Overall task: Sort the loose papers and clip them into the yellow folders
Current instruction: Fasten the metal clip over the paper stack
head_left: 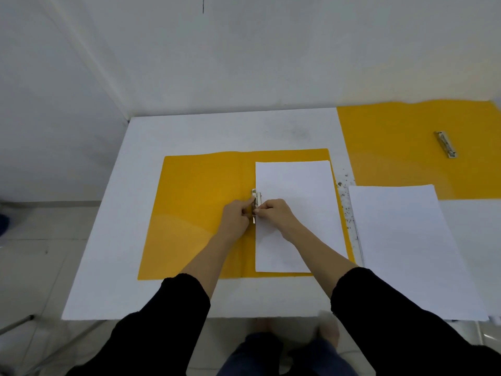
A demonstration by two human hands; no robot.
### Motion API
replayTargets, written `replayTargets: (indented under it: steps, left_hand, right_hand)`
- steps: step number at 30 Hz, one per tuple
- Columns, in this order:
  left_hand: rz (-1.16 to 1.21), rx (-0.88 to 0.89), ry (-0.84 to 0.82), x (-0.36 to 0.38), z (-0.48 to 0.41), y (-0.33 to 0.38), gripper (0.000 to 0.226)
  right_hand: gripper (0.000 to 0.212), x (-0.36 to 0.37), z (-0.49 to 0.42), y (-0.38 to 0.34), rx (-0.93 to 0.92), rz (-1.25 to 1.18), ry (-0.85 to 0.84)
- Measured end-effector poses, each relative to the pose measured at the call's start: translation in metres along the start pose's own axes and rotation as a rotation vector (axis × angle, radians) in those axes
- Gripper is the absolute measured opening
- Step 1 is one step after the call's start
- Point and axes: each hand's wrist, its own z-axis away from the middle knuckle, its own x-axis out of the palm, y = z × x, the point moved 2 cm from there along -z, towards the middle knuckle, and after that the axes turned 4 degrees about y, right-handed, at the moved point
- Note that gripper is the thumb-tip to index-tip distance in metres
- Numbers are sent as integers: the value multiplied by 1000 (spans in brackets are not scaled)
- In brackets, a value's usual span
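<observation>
Metal clip (255, 196) atop flat white paper (295, 180) is pinched by fingers (247, 204) of left hand (235, 219) and right hand (275, 213).

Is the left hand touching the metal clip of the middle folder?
Touching. The head view shows the left hand pinching the metal clip with curled fingers, no gap visible, at the spine of the open yellow folder.

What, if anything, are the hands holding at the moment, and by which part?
Both hold the silver metal clip of the nearer open yellow folder: left hand on its left edge, right hand pinching its lower part with its fingers.
</observation>
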Motion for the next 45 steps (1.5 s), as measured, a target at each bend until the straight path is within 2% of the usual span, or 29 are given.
replayTargets:
  steps: [4,6,9,11,17,20,22,27,38,45]
  left_hand:
    - [-22,8,-20,-3,-1,-1,57]
    - [-25,12,-41,-5,-1,-2,59]
    - [4,-18,-66,-9,-5,-4,59]
    - [46,-48,-75,-11,-5,-2,55]
    - [272,-193,-41,-17,-10,2,25]
    - [382,-236,0,-18,-13,1,23]
    - [422,-272,26,-18,-13,1,23]
    - [451,-380,22,-20,-18,2,31]
    - [403,-475,-79,-21,-27,5,10]
    - [384,-513,-120,-20,-31,6,10]
  right_hand:
    - [24,2,-3,-7,87,51,-5]
    - [17,0,-3,-12,118,103,-27]
    - [33,-2,-5,-14,119,180,-43]
    - [36,-1,-6,-13,114,249,-34]
    - [15,5,-8,-10,86,395,3]
    - [12,8,-10,-10,91,461,33]
    - [12,10,-11,-9,102,472,47]
    - [32,15,-12,-7,115,517,97]
    - [25,26,-5,-2,145,519,212]
    - [20,33,2,4,167,421,323]
